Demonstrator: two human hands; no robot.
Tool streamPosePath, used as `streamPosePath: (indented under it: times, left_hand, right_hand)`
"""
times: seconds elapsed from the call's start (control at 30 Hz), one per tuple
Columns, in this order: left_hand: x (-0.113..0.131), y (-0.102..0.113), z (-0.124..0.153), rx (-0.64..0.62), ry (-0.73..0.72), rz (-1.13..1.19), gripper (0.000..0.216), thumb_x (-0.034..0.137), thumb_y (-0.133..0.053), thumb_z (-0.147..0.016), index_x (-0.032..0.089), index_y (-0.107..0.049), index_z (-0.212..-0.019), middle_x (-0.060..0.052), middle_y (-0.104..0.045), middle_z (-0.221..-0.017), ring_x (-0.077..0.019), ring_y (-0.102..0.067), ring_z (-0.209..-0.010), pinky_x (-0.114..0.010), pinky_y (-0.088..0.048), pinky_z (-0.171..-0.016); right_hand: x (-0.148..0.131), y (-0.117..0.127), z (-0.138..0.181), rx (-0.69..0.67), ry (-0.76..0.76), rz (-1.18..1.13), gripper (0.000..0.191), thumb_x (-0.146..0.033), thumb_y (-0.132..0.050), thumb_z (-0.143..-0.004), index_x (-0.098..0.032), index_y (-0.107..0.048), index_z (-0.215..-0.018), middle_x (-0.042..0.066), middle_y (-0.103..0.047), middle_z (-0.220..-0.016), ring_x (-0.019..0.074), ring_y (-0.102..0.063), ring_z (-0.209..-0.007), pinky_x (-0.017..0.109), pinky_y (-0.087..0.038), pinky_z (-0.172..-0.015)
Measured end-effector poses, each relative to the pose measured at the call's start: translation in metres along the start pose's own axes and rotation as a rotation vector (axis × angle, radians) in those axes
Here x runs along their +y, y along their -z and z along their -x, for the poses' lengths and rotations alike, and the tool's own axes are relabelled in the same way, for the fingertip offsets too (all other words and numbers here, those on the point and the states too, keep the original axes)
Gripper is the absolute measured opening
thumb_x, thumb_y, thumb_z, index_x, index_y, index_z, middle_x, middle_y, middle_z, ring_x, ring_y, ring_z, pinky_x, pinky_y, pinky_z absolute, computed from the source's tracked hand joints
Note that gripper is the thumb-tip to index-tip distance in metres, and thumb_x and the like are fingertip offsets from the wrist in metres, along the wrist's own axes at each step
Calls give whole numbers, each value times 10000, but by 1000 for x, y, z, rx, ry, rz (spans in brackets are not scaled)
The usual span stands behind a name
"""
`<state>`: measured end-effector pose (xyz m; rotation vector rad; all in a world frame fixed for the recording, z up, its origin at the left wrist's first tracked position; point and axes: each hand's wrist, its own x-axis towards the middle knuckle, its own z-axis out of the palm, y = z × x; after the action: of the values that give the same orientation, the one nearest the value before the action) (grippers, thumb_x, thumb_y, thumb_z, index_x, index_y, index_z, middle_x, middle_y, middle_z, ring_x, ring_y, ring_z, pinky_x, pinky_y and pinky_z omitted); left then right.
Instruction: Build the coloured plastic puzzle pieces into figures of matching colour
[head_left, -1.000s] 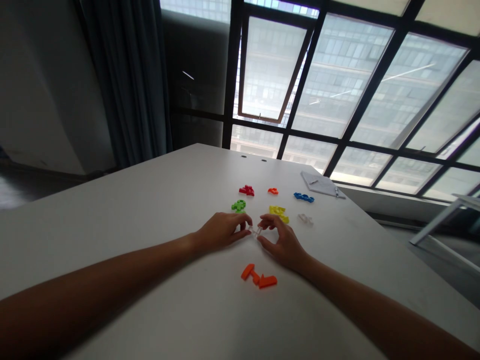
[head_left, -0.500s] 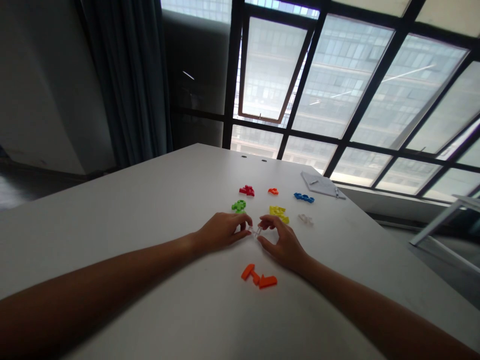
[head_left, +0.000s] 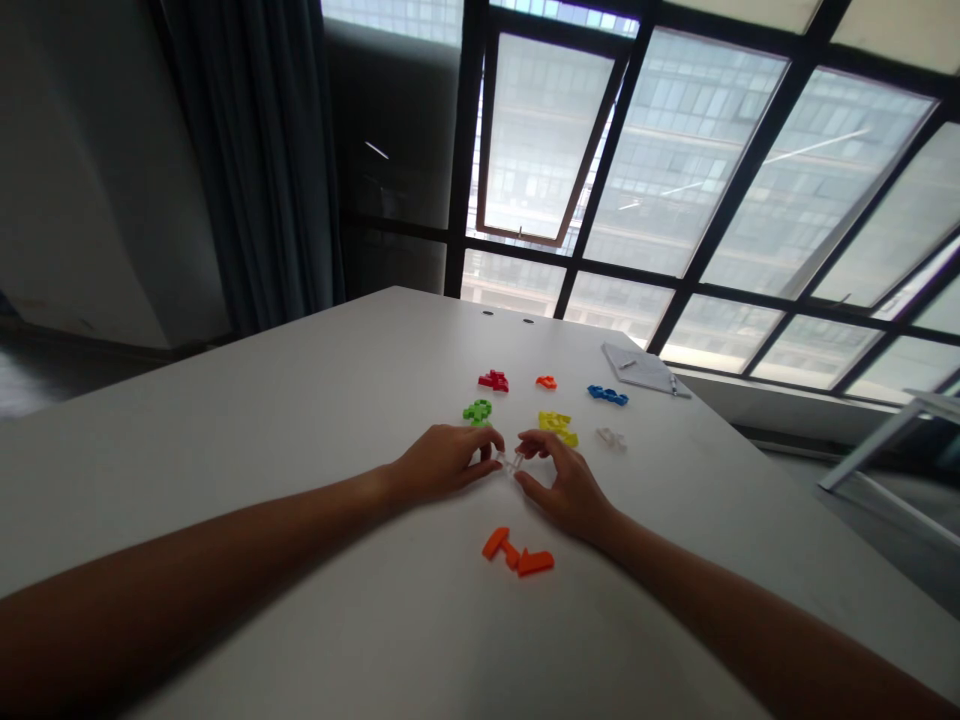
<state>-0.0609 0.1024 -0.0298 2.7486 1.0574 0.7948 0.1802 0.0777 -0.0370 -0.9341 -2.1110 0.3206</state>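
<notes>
Small clear plastic pieces point(head_left: 511, 464) lie between my two hands, low over the white table point(head_left: 300, 430); whether they are joined I cannot tell. My left hand point(head_left: 454, 460) pinches their left side between thumb and fingers. On the right side, my right hand point(head_left: 566, 482) has its thumb and fingertips closed around them. Nearer to me lie orange plastic pieces point(head_left: 535, 563), touching or almost touching. Just beyond my left hand sit green pieces point(head_left: 478, 411), and yellow pieces point(head_left: 555, 425) lie beyond my right fingers.
Farther back are red pieces point(head_left: 493, 380), a small orange piece point(head_left: 547, 382) and blue pieces point(head_left: 607, 396). More clear pieces point(head_left: 612, 438) lie to the right. Paper with a pen point(head_left: 645, 370) rests at the table's far right edge, near the windows. A white metal frame point(head_left: 874, 445) stands at right.
</notes>
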Motion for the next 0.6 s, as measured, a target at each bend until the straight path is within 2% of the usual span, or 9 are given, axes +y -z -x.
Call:
streamPosePath:
  times: [0.6]
  left_hand:
    - [-2, -2, 0, 10, -8, -13, 177, 394, -577, -982, 271, -631, -1098, 40, -724, -896, -132, -658, -702, -240, -421, -659]
  right_hand:
    - [0, 0, 1, 6, 13, 16, 436, -181, -692, -829, -222, -557, -1241, 59, -688, -1063, 214, -636, -940, 387, -526, -880]
